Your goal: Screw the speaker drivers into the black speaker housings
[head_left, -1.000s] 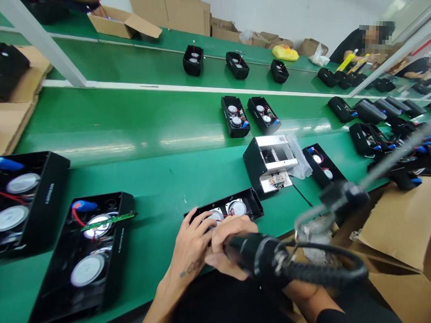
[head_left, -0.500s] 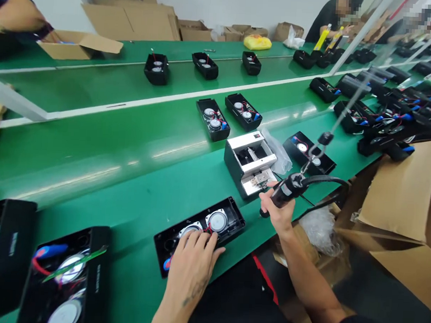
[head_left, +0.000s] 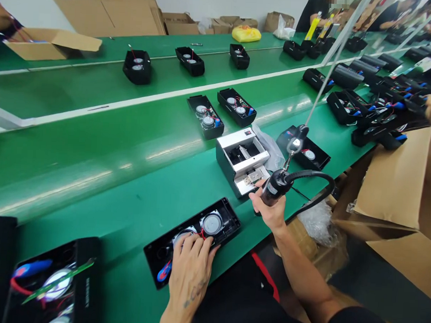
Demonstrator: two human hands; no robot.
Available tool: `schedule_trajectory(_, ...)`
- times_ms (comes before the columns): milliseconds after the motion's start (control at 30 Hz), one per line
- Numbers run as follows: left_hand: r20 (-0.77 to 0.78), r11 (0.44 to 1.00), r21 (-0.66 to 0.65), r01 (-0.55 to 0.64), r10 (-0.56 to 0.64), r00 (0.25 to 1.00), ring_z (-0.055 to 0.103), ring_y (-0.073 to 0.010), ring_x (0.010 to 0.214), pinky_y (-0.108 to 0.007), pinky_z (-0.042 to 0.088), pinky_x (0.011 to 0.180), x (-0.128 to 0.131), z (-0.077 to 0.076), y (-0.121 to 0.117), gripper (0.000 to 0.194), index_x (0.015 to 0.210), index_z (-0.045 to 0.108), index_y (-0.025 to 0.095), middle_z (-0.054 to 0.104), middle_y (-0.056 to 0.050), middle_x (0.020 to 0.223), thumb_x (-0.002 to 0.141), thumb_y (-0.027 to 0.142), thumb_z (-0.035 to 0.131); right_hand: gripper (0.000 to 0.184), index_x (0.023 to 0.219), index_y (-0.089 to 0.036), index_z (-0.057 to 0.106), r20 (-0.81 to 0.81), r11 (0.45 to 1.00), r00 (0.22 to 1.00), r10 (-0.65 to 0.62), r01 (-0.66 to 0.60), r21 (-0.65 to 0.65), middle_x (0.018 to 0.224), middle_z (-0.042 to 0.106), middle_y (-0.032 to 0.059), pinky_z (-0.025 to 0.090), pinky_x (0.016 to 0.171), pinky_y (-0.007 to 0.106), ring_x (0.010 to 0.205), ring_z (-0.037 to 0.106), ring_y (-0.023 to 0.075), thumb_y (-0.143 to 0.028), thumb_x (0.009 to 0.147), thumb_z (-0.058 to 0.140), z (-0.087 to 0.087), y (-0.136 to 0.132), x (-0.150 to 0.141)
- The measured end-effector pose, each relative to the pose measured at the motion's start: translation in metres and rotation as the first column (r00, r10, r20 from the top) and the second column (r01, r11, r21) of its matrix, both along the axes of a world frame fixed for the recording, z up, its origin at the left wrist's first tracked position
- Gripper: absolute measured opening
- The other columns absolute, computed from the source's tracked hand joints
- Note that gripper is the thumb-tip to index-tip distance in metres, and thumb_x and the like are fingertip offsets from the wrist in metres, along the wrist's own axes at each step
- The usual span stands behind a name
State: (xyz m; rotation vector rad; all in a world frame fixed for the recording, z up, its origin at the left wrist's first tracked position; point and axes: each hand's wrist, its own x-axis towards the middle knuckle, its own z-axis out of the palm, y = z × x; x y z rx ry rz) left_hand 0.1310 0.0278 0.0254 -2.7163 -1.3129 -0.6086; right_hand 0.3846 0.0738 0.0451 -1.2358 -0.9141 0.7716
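My left hand (head_left: 192, 270) rests over the near side of an open black speaker housing (head_left: 222, 235), fingers bent inside by the red wires and thumb at the near edge. Two round speakers sit in the housing; the clear one is a pale speaker (head_left: 212, 223), and my fingers partly cover the other. A blue-and-red piece (head_left: 164, 271) lies at its left end. In my right hand (head_left: 270, 210) is a black electric screwdriver (head_left: 274, 189), hung from a cord. My fingers wrap its body; its tip is hard to see. Beside it stands a screw feeder (head_left: 241, 160).
More open housings stand at front left (head_left: 84, 289), a green strip (head_left: 58, 281) across one. Another housing (head_left: 312, 154) sits behind the screwdriver, and several are piled at right. An open cardboard box (head_left: 396, 183) is at the bench's right edge. Other people work at the far bench.
The view has shifted, moving most of the scene leftward. The screwdriver and its cord hang more upright. More of the blue-and-red piece shows beside my left hand, which stays on the housing.
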Motion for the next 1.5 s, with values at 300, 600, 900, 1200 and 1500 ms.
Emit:
schedule_trajectory(300,0.077,1.0,0.009,-0.015,0.015,0.997,0.06,-0.0265,0.095,-0.046,0.052,0.096,-0.003,0.005,0.002,0.016,0.102,0.072,0.016,0.067,-0.005,0.081,0.108,0.026,0.061,0.023,0.103,-0.022,0.068,-0.015,0.999,1.0,0.014,-0.013,0.04,0.055,0.059,-0.0109,0.044,0.046,0.027,0.04,0.051,0.0101,-0.029,0.088,0.084,0.0,-0.002,0.004)
schedule_trajectory(600,-0.014,1.0,-0.028,-0.007,0.006,1.0,0.062,-0.0281,0.101,-0.048,0.05,0.104,0.001,0.005,-0.002,0.011,0.102,0.074,0.018,0.069,-0.005,0.085,0.105,0.023,0.065,0.027,0.104,-0.021,0.065,0.004,1.0,1.0,-0.003,0.003,-0.026,0.056,0.059,-0.0103,0.045,0.046,0.027,0.041,0.051,0.0101,-0.028,0.087,0.085,0.012,0.003,0.003)
schedule_trajectory(900,-0.012,0.998,-0.039,-0.055,0.055,0.998,0.061,-0.03,0.103,-0.047,0.049,0.102,0.003,0.008,-0.003,0.014,0.098,0.076,0.02,0.07,-0.006,0.087,0.104,0.03,0.067,0.026,0.125,-0.035,0.053,0.064,0.843,0.949,0.31,-0.306,0.443,0.064,0.049,-0.0113,0.047,0.049,0.026,0.045,0.049,0.0113,-0.025,0.105,0.065,0.069,-0.04,-0.046)
schedule_trajectory(1200,0.032,0.997,-0.064,-0.048,0.05,0.998,0.065,-0.0286,0.098,-0.05,0.049,0.104,0.006,0.008,-0.003,0.015,0.098,0.077,0.021,0.072,-0.006,0.087,0.103,0.025,0.064,0.029,0.129,-0.034,0.052,0.074,0.801,0.89,0.45,-0.439,0.408,0.067,0.05,-0.011,0.049,0.053,0.026,0.047,0.047,0.0107,-0.021,0.106,0.063,0.039,-0.037,-0.076)
schedule_trajectory(1500,0.043,0.995,-0.092,-0.044,0.048,0.998,0.064,-0.027,0.094,-0.049,0.049,0.106,0.006,0.012,-0.002,0.013,0.096,0.075,0.021,0.072,-0.005,0.086,0.102,0.022,0.063,0.033,0.129,-0.034,0.052,0.152,0.804,0.876,0.457,-0.48,0.35,0.069,0.053,-0.0099,0.051,0.054,0.028,0.051,0.052,0.012,-0.017,0.104,0.064,0.036,-0.038,-0.072)
